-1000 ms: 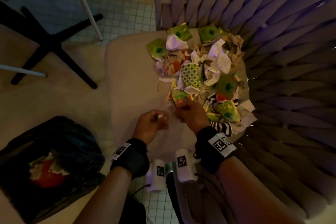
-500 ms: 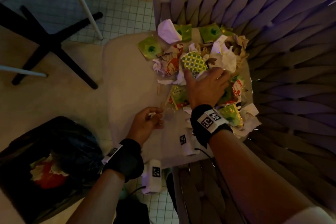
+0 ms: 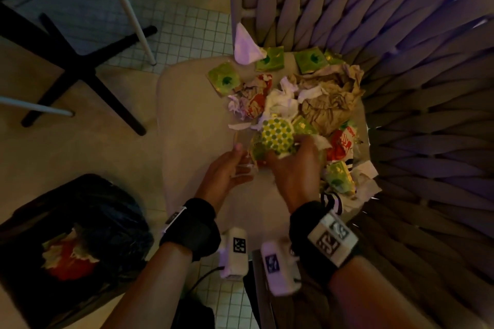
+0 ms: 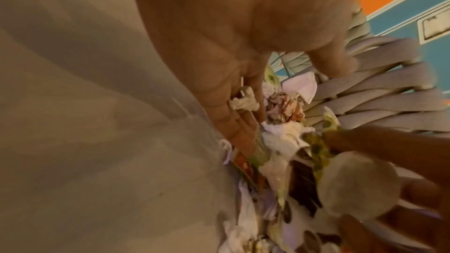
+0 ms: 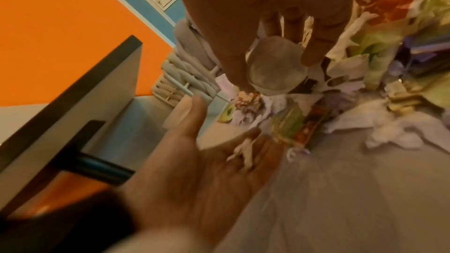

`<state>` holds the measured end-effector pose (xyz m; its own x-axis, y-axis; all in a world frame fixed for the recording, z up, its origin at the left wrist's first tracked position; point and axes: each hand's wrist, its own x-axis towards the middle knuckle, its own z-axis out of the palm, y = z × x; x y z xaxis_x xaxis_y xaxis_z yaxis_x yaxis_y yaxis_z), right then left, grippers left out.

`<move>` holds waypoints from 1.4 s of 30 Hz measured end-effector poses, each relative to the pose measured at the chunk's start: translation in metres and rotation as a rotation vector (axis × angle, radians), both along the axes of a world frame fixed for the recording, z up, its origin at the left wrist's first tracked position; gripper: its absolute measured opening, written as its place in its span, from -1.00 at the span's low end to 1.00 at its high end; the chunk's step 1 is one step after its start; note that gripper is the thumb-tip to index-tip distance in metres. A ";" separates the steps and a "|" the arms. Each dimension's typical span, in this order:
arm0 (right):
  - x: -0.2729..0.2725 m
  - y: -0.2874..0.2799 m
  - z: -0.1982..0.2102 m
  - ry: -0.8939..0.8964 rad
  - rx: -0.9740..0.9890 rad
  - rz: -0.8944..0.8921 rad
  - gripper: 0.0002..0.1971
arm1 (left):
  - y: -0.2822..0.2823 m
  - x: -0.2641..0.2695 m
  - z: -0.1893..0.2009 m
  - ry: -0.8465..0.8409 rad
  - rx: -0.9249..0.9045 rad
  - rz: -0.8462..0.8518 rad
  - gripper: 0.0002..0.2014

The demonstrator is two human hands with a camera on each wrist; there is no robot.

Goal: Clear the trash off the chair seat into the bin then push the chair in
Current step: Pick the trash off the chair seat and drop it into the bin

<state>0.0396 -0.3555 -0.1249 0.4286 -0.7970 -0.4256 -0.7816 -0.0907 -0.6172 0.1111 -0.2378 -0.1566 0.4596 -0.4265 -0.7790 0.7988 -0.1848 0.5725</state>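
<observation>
A heap of trash (image 3: 307, 104) covers the back right of the beige chair seat (image 3: 192, 120): green sachets, white tissues, crumpled brown paper (image 3: 331, 99) and red wrappers. My right hand (image 3: 291, 157) grips a green-dotted paper cup (image 3: 276, 136) at the heap's near edge; its round base (image 5: 276, 70) shows in the right wrist view. My left hand (image 3: 235, 160) lies beside it, palm up and flat on the seat, with small white paper scraps (image 5: 243, 151) on its fingers. The black-lined bin (image 3: 107, 211) stands on the floor at lower left with trash inside.
The chair's woven back (image 3: 401, 61) curves round the right and far sides. A black cross-shaped table base (image 3: 80, 69) and white chair legs (image 3: 133, 16) stand on the floor at upper left. The seat's left half is bare.
My right hand reached into the heap, then drew back toward the left hand with the dotted cup. The left hand went from pinching a scrap to lying palm up.
</observation>
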 end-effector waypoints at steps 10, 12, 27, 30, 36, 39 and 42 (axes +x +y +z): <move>-0.015 0.054 0.019 -0.141 0.200 0.355 -0.30 | 0.011 0.000 0.005 0.080 -0.122 0.099 -0.70; -0.014 0.045 0.026 -0.172 0.239 0.342 -0.37 | 0.022 0.004 -0.001 0.039 -0.081 0.112 -0.73; 0.051 -0.045 -0.062 0.309 -0.169 0.450 -0.62 | 0.085 0.007 -0.019 -0.065 0.041 0.117 -0.81; 0.045 -0.050 -0.058 0.240 -0.068 0.343 -0.69 | 0.094 0.010 -0.018 -0.059 0.024 0.134 -0.76; 0.024 -0.044 -0.013 0.029 -0.046 0.161 -0.77 | 0.109 0.012 -0.012 -0.062 -0.009 0.171 -0.72; 0.013 -0.036 0.005 -0.042 -0.071 0.149 -0.83 | 0.118 0.011 -0.008 -0.064 -0.023 0.184 -0.76; 0.003 -0.024 0.020 -0.046 -0.144 0.140 -0.80 | 0.130 0.010 -0.006 -0.081 -0.028 0.192 -0.78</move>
<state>0.0425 -0.3792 -0.1047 0.5558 -0.7795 -0.2889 -0.7265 -0.2866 -0.6246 0.1207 -0.1073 -0.1623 0.5954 -0.3461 -0.7251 0.7690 -0.0160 0.6390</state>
